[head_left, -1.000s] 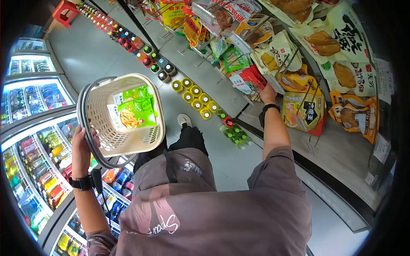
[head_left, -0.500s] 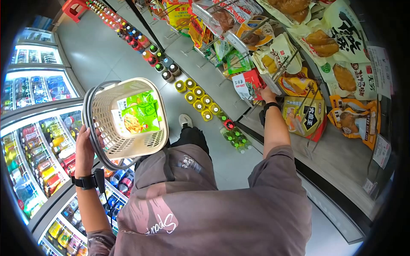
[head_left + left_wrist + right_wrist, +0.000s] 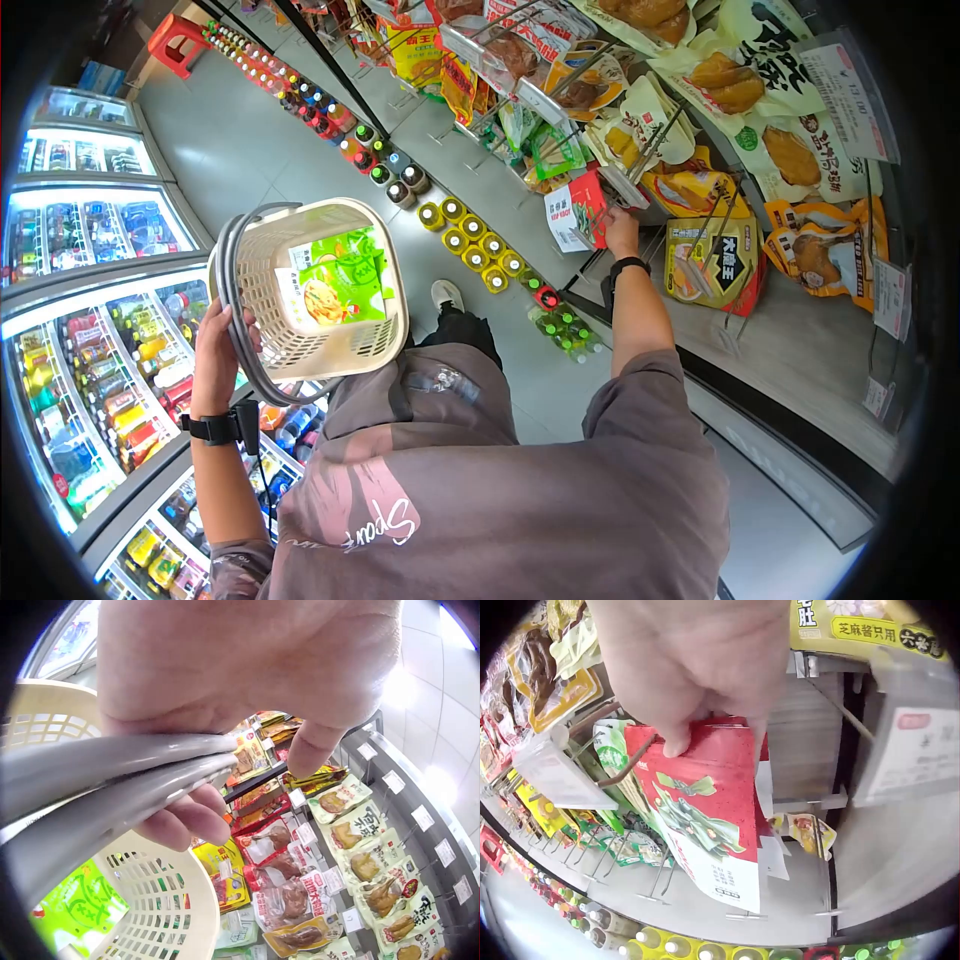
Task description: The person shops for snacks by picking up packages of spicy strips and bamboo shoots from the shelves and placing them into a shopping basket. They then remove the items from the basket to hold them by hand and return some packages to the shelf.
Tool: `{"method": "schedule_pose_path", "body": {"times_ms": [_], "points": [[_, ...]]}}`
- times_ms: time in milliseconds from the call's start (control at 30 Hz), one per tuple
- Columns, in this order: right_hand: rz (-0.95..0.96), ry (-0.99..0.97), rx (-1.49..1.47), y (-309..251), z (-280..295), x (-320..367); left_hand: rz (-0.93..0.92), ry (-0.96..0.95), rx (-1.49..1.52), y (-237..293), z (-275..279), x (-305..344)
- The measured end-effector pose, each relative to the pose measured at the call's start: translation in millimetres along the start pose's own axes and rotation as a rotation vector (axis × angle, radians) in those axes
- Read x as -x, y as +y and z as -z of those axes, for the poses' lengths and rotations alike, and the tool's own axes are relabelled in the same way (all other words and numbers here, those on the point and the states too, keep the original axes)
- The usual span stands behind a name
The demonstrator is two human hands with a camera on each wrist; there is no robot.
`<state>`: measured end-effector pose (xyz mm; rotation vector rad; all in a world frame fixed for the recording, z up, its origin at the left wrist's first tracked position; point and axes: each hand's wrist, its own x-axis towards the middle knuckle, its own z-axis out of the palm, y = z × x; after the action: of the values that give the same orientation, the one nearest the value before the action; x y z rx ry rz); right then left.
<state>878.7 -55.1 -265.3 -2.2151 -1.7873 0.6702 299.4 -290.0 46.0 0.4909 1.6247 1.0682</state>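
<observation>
My left hand (image 3: 212, 350) grips the grey handles (image 3: 127, 776) of a cream plastic basket (image 3: 396, 290) held at my left side. Inside the basket lie bright green food packets (image 3: 345, 285). At the shelf on my right, my right hand (image 3: 622, 232) pinches the top edge of a red and white snack packet (image 3: 705, 795) between thumb and fingers. The packet hangs downward, printed with a green food picture. A metal hook prong (image 3: 630, 765) crosses its left edge in the right wrist view, and more white packets show behind it.
Hooks with bagged meats (image 3: 725, 80) and price tags (image 3: 850, 95) surround the right hand. A yellow packet (image 3: 712, 265) stands just nearer on the shelf. Rows of bottles (image 3: 465, 240) line the floor along the rack. Lit drink coolers (image 3: 100, 370) run along the left.
The red and white packet has come slightly down and outward from the rack with my right hand on it. The basket has shifted a little right in view, still in my left hand.
</observation>
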Motion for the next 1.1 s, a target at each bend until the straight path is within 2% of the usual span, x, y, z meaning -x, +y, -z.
{"method": "schedule_pose_path", "body": {"times_ms": [100,300,367,467,567,633,700,767,833,933,1100], "points": [[-0.020,-0.078,-0.028,-13,7,21,-0.003,-0.043,0.006,-1,5,-5],[0.129,-0.134,-0.054,-4,-7,43,0.015,-0.072,-0.004,-5,6,-17],[0.067,-0.120,-0.009,-14,-4,56,0.012,-0.087,0.010,-7,9,-21],[0.121,-0.058,0.022,-15,-4,66,0.019,-0.105,0.042,-6,10,-24],[0.128,-0.088,-0.026,-13,-13,74,0.020,-0.137,0.034,-5,15,-27],[0.056,-0.103,0.032,-5,-28,78,0.028,-0.132,0.031,-2,15,-27],[0.068,-0.064,-0.028,5,-40,76,0.046,-0.132,0.037,0,17,-27],[-0.066,-0.198,-0.202,4,-38,86,0.044,-0.133,0.048,2,19,-27],[-0.066,-0.179,-0.125,12,-44,94,0.047,-0.155,0.055,1,23,-31],[-0.112,-0.143,-0.279,23,-60,110,0.059,-0.160,0.040,1,26,-35],[-0.046,-0.226,-0.315,10,-53,143,0.049,-0.169,0.098,-1,35,-42]]}}
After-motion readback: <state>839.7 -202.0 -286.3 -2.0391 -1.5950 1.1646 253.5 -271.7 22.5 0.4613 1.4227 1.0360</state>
